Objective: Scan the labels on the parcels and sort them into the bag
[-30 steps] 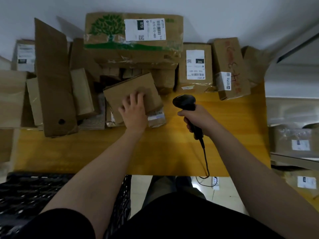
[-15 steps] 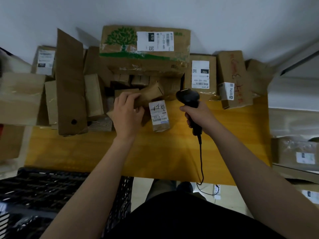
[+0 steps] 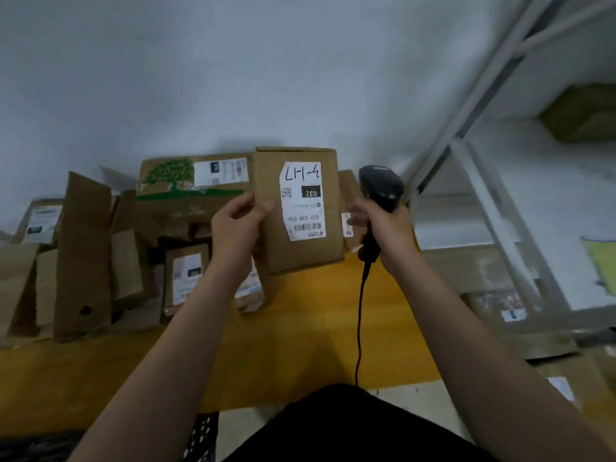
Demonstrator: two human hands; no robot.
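Observation:
My left hand (image 3: 237, 228) grips the left edge of a brown cardboard parcel (image 3: 301, 258), thumb on its front, and holds it upright above the yellow table (image 3: 300, 328). The parcel's white label (image 3: 301, 201) faces me upside down, with "032" printed and handwriting on it. My right hand (image 3: 386, 230) holds a black corded barcode scanner (image 3: 381, 188) just right of the parcel, its head level with the label. No bag is clearly visible.
Several cardboard parcels are piled at the table's back left, among them a large box with a green tree print (image 3: 186, 185) and a small labelled box (image 3: 186, 275). A white metal shelf (image 3: 500, 201) with parcels stands right. A black crate (image 3: 200, 435) sits below left.
My left hand has lifted the parcel off the pile and turned its label towards me. My right hand has raised the scanner beside it. The camera has tilted upwards.

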